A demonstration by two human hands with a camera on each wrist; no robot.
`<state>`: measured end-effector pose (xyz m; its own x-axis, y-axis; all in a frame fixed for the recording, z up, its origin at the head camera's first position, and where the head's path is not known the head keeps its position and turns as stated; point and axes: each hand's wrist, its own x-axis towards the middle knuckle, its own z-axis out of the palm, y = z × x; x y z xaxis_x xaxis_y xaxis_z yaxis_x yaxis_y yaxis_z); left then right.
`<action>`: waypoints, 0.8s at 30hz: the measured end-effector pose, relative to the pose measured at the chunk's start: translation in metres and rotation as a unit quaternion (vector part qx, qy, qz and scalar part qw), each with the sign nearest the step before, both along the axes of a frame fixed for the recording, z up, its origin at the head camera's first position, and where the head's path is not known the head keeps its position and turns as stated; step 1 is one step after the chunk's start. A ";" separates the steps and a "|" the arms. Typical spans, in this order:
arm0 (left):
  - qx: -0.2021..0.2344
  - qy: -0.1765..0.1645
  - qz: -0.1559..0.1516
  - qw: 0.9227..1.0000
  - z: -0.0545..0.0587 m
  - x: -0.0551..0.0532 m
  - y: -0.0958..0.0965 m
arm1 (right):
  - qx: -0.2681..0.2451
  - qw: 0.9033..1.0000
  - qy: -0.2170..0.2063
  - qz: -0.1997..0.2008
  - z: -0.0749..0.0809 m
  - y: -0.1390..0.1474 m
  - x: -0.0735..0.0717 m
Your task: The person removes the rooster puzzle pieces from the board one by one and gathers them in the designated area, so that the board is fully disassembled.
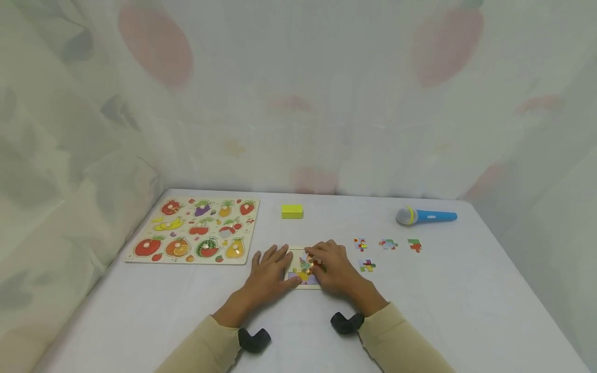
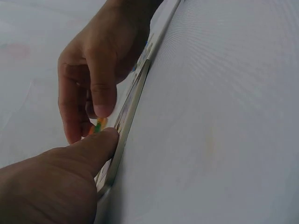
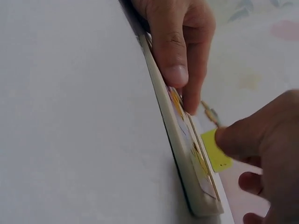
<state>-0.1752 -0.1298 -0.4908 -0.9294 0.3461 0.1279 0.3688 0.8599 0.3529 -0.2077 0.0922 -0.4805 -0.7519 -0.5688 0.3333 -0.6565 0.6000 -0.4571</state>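
A small framed jigsaw puzzle (image 1: 305, 284) lies flat on the table, with several pieces fitted along its near side. My left hand (image 1: 269, 274) rests at its left edge, fingers extended, and the thumb (image 2: 105, 140) touches the near part of the board. Over the board's right side, my right hand (image 1: 337, 267) pinches a puzzle piece (image 2: 101, 124) between thumb and fingers. That piece is raised and tilted above the board; the fingers hide much of its picture. To the right of this hand lie loose puzzle pieces (image 1: 367, 265), several in all.
A fruit peg board (image 1: 191, 259) lies at the left. Behind the puzzle sits a yellow block (image 1: 292, 211). A blue toy microphone (image 1: 434, 216) rests at the back right. Printed curtains (image 1: 298, 145) hang behind the white table (image 1: 466, 311) and at its sides.
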 end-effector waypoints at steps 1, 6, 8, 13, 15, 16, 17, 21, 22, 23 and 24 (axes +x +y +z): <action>0.001 0.000 0.000 1.000 0.000 0.000 0.000 | -0.005 1.000 0.003 -0.002 0.002 0.001 0.001; 0.004 -0.001 -0.003 1.000 0.001 0.000 0.001 | -0.043 0.999 0.017 -0.001 0.015 0.011 0.002; 0.005 0.001 -0.004 1.000 0.001 0.001 0.001 | -0.053 0.998 0.026 -0.002 0.019 0.016 0.002; -0.004 0.008 -0.004 1.000 0.002 0.001 0.001 | -0.077 0.996 0.041 -0.009 0.031 0.030 0.008; -0.006 0.010 -0.003 1.000 0.001 0.001 0.000 | -0.086 0.995 0.045 -0.007 0.035 0.035 0.010; -0.006 0.009 -0.002 1.000 0.001 0.001 0.000 | -0.091 0.995 0.047 -0.005 0.037 0.038 0.010; -0.005 0.008 -0.002 1.000 0.001 0.001 0.000 | -0.096 0.994 0.050 -0.003 0.039 0.041 0.011; 0.001 0.002 -0.003 1.000 0.002 0.002 -0.001 | -0.111 0.992 0.053 0.000 0.045 0.052 0.014; 0.003 0.000 -0.003 1.000 0.003 0.002 -0.001 | -0.113 0.992 0.052 -0.003 0.047 0.055 0.015; 0.004 0.001 -0.005 1.000 0.004 0.003 -0.001 | -0.115 0.992 0.052 -0.006 0.049 0.059 0.016; 0.004 0.002 -0.005 1.000 0.005 0.003 -0.001 | -0.117 0.992 0.051 -0.012 0.051 0.062 0.017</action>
